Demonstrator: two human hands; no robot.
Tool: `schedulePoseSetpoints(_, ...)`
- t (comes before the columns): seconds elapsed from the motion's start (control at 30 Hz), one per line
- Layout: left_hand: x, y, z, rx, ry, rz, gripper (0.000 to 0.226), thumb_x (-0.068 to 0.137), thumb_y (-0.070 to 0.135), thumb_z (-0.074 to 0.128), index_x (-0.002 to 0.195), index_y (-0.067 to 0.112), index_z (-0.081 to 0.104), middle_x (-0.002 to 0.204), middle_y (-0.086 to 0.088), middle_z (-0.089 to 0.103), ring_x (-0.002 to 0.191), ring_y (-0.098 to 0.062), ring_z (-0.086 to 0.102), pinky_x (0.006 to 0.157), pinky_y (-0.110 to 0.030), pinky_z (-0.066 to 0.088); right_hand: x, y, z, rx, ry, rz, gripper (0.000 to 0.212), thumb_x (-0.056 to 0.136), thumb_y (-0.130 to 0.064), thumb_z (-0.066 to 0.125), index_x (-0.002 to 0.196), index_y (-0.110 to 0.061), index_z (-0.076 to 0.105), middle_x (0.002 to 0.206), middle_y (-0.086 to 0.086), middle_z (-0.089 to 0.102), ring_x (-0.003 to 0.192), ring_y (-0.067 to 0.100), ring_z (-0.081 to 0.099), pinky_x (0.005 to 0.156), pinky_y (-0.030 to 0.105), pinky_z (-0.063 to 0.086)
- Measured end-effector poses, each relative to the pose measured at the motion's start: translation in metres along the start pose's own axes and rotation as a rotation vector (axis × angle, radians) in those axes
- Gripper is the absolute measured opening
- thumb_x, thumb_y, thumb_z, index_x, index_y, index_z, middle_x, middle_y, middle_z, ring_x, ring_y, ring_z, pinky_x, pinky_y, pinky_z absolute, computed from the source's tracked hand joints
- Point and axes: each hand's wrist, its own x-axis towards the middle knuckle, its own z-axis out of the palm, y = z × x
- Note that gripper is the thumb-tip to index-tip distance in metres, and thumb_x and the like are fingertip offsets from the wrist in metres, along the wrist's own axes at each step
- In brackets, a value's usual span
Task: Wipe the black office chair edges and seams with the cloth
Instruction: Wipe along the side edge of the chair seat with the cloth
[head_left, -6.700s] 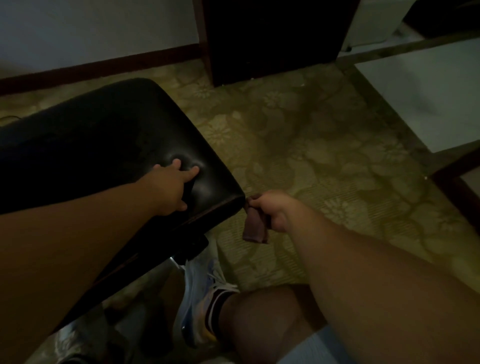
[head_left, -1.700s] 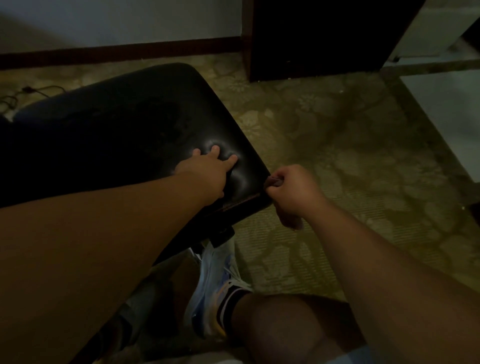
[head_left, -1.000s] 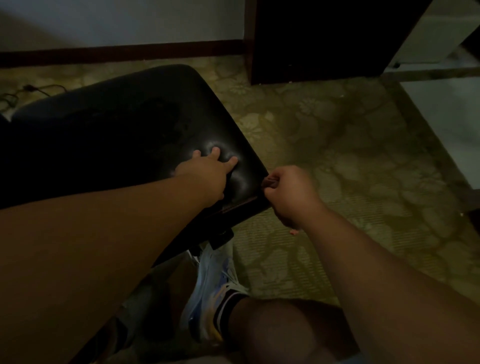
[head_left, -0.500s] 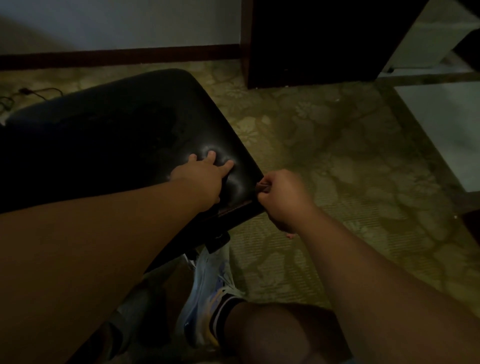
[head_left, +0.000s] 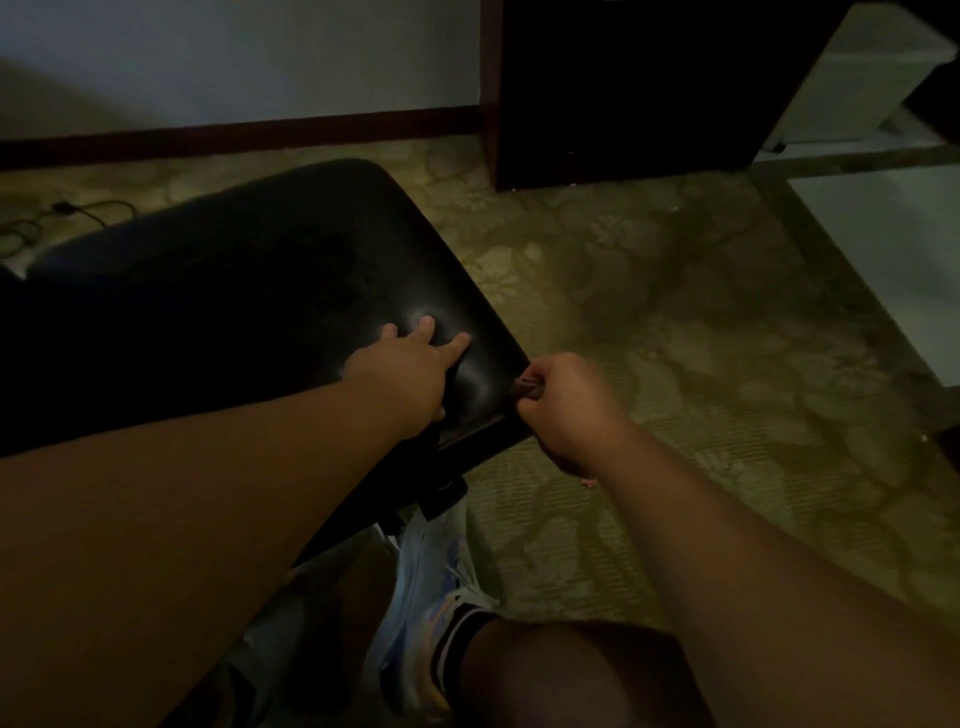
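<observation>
Black chair (head_left: 249, 291) seat corner: wiping creeps up the right edge.
My left hand (head_left: 410, 364) stays spread flat on the seat; my right hand (head_left: 566, 410), pinching the cloth (head_left: 525, 385), has shifted slightly up the seam.

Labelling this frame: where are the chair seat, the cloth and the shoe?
chair seat (head_left: 249, 322): head view, top of cushion.
cloth (head_left: 523, 385): head view, bit showing at right hand's fingers.
shoe (head_left: 423, 577): head view, upper.

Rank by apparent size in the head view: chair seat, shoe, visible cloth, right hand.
1. chair seat
2. shoe
3. right hand
4. cloth, mostly hidden in that fist

Shoe versus hand is close; nearness may mislead.
</observation>
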Motion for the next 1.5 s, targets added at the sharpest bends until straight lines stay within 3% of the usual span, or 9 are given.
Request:
schedulePoseSetpoints(0.17,-0.010,-0.017,-0.003,-0.088,0.045,0.081,0.085,0.093,0.045,0.066,0.159,0.038,0.013,0.169,-0.002,0.000,0.153,-0.032,0.014,0.119,-0.050,0.030,-0.002,0.002,-0.002,0.013,-0.039,-0.008,0.011,0.086,-0.012,0.068,0.094,-0.019,0.072,0.084,0.001,0.069,0.077,0.015,0.064,0.061,0.023,0.046)
schedulePoseSetpoints(0.3,-0.027,-0.035,-0.003,-0.057,0.072,0.086,0.074,0.094,0.050,0.062,0.157,0.035,0.026,0.168,-0.003,0.010,0.150,-0.026,0.026,0.118,-0.044,0.033,-0.004,-0.001,-0.001,0.012,-0.053,-0.021,0.011,0.086,-0.014,0.069,0.094,-0.021,0.071,0.085,-0.001,0.068,0.079,0.014,0.063,0.060,0.022,0.044)
schedulePoseSetpoints(0.47,-0.043,-0.057,0.002,0.004,-0.018,0.011,0.086,0.090,0.044,0.069,0.158,0.040,0.016,0.168,-0.003,0.009,0.151,-0.027,0.023,0.119,-0.039,0.029,-0.004,-0.004,-0.001,-0.015,-0.008,-0.028,0.010,0.085,-0.014,0.070,0.093,-0.019,0.073,0.085,0.002,0.070,0.081,0.018,0.065,0.070,0.030,0.054)
schedulePoseSetpoints(0.63,-0.045,-0.057,0.017,-0.079,-0.049,-0.025,0.087,0.095,0.032,0.067,0.159,0.040,0.008,0.169,-0.006,0.000,0.152,-0.037,0.014,0.121,-0.044,0.021,-0.006,-0.006,0.001,-0.020,-0.055,-0.041,0.011,0.086,-0.014,0.070,0.094,-0.021,0.072,0.087,0.000,0.069,0.081,0.015,0.065,0.068,0.028,0.052)
schedulePoseSetpoints(0.97,-0.038,-0.053,0.018,-0.123,-0.021,-0.056,0.085,0.096,0.027,0.066,0.158,0.042,0.010,0.169,-0.005,0.001,0.152,-0.040,0.012,0.120,-0.046,0.023,-0.002,-0.004,0.006,-0.005,0.033,-0.044,0.008,0.085,-0.013,0.070,0.089,-0.021,0.071,0.082,-0.001,0.068,0.077,0.014,0.064,0.065,0.025,0.049)
schedulePoseSetpoints(1.2,-0.034,-0.051,0.017,-0.117,0.007,-0.070,0.084,0.095,0.027,0.067,0.158,0.040,0.014,0.168,-0.009,0.010,0.148,-0.039,0.023,0.120,-0.046,0.028,-0.001,-0.006,0.006,-0.020,0.109,-0.020,0.004,0.086,-0.014,0.069,0.087,-0.017,0.072,0.079,0.001,0.067,0.073,0.015,0.062,0.059,0.024,0.043)
schedulePoseSetpoints(1.3,-0.032,-0.049,0.016,-0.115,-0.002,-0.082,0.083,0.096,0.026,0.066,0.159,0.040,0.013,0.168,-0.009,0.009,0.148,-0.039,0.024,0.119,-0.046,0.030,-0.001,-0.008,0.007,-0.024,0.055,-0.038,0.004,0.086,-0.016,0.070,0.088,-0.018,0.072,0.080,-0.001,0.067,0.075,0.013,0.063,0.056,0.021,0.042)
schedulePoseSetpoints(1.43,-0.029,-0.048,0.016,-0.095,0.004,-0.092,0.083,0.096,0.029,0.066,0.159,0.040,0.012,0.166,-0.008,0.013,0.146,-0.039,0.027,0.116,-0.047,0.034,0.000,-0.011,0.007,-0.005,0.115,-0.007,0.005,0.087,-0.016,0.068,0.089,-0.019,0.072,0.078,0.000,0.067,0.074,0.015,0.063,0.060,0.025,0.045)
schedulePoseSetpoints(1.5,-0.028,-0.047,0.016,-0.099,0.013,-0.099,0.084,0.096,0.028,0.066,0.159,0.040,0.013,0.166,-0.009,0.015,0.146,-0.039,0.027,0.115,-0.047,0.035,0.000,-0.015,0.009,0.003,0.036,-0.033,0.006,0.087,-0.016,0.069,0.089,-0.022,0.070,0.081,-0.003,0.067,0.076,0.012,0.063,0.063,0.026,0.047)
